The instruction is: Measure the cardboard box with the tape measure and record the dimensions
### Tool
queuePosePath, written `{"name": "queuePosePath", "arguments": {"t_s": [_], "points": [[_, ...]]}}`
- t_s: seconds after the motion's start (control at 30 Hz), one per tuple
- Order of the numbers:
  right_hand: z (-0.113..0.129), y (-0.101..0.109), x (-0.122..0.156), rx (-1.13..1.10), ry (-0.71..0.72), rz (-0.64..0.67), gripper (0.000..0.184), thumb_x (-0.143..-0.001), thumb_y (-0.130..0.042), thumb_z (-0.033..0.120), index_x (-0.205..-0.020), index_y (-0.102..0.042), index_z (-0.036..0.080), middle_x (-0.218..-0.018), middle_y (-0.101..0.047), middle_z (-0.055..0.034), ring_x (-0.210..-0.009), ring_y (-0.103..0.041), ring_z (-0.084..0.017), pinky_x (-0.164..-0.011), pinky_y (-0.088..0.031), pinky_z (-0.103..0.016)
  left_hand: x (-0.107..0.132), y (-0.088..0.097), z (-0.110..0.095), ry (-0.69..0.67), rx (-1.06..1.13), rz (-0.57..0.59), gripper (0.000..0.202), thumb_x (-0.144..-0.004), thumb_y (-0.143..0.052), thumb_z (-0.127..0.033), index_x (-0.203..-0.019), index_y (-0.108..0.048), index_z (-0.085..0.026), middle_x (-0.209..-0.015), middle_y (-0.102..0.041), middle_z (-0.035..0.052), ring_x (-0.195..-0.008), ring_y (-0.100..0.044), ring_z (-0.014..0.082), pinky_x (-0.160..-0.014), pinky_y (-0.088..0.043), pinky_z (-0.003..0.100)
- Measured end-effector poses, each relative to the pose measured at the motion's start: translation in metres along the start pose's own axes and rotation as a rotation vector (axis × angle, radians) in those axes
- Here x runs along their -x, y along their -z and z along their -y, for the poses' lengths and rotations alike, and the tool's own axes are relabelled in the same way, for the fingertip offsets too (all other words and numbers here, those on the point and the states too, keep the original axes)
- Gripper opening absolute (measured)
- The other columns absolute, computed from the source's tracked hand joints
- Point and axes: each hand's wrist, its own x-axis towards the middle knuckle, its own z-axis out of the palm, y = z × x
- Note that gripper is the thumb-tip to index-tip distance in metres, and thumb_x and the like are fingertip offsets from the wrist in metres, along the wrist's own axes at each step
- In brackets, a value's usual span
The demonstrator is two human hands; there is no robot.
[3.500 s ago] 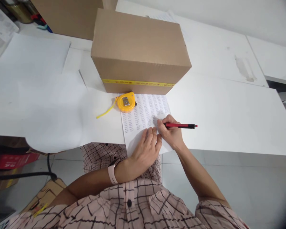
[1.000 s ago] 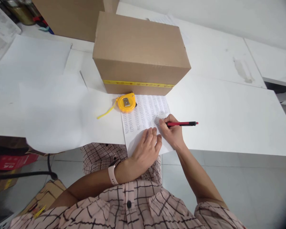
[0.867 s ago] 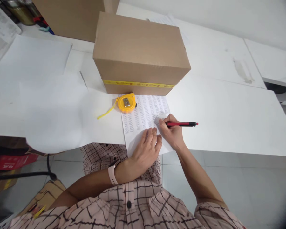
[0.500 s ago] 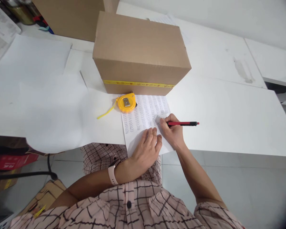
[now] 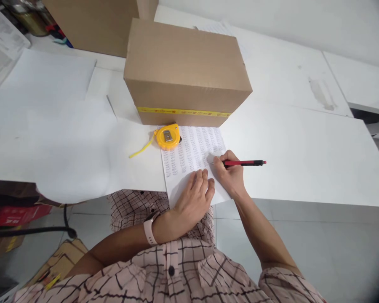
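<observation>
A red and black pen (image 5: 244, 163) is pinched in my right hand (image 5: 230, 174), its tip at the written columns on a white sheet of paper (image 5: 194, 145). My left hand (image 5: 196, 193) lies flat across the sheet's lower part, fingers stretched out and holding nothing. On the sheet's upper left corner rests a yellow tape measure (image 5: 168, 136), with its yellow wrist cord trailing left onto the table. The sheet's top edge meets the base of a brown cardboard box (image 5: 188, 54) that carries a strip of yellow tape.
The white table (image 5: 303, 155) has its front edge close to my body. Large blank white sheets (image 5: 66, 118) cover its left side, one hanging over the edge. Another cardboard box (image 5: 94, 25) stands at the back left, near jars (image 5: 31, 19).
My right hand and the pen have shifted very slightly to the right over the sheet. The left hand, tape measure and box stay in place.
</observation>
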Motion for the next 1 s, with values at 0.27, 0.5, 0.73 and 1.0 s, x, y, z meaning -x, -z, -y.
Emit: {"name": "queuePosePath", "arguments": {"t_s": [0.27,0.5,0.73,1.0], "points": [[-0.015,0.028,-0.011,0.314,0.227,-0.123,0.014,-0.096,-0.056,0.029,-0.108,-0.061,0.024,-0.101,-0.06,-0.0059,-0.086,-0.057,-0.019,-0.076,-0.046,-0.036,0.005,0.006,0.011,-0.038,0.135,-0.007,0.06,-0.094,-0.067,-0.037,-0.14,-0.052,-0.003,-0.153,-0.047,0.0302,-0.144,-0.046,0.0392,-0.118,-0.04,0.053],[-0.027,0.039,-0.018,0.674,0.355,0.021,0.044,-0.091,-0.038,0.01,-0.127,-0.061,0.023,-0.109,-0.063,-0.0136,-0.101,-0.053,-0.03,-0.086,-0.048,-0.045,0.006,0.037,0.082,0.136,0.355,-0.392,0.037,-0.101,-0.055,-0.034,-0.133,-0.055,-0.015,-0.143,-0.058,0.0164,-0.134,-0.052,0.0301,-0.112,-0.046,0.049],[-0.036,0.037,-0.021,0.549,0.408,-0.081,0.034,-0.098,-0.045,0.025,-0.129,-0.059,0.024,-0.101,-0.068,-0.0106,-0.096,-0.062,-0.029,-0.08,-0.053,-0.045,-0.021,0.025,0.136,0.407,0.157,-0.311,0.052,-0.089,-0.064,-0.023,-0.138,-0.048,-0.017,-0.142,-0.055,0.0163,-0.131,-0.052,0.034,-0.107,-0.048,0.053],[0.013,0.042,-0.028,0.168,0.323,-0.13,0.03,-0.097,-0.053,0.048,-0.119,-0.067,0.033,-0.116,-0.071,-0.0118,-0.105,-0.065,-0.033,-0.085,-0.055,-0.053,-0.021,0.068,0.138,0.408,0.862,-0.246,0.052,-0.086,-0.07,-0.031,-0.133,-0.051,-0.022,-0.127,-0.065,0.0129,-0.116,-0.064,0.0285,-0.098,-0.054,0.047]]}}
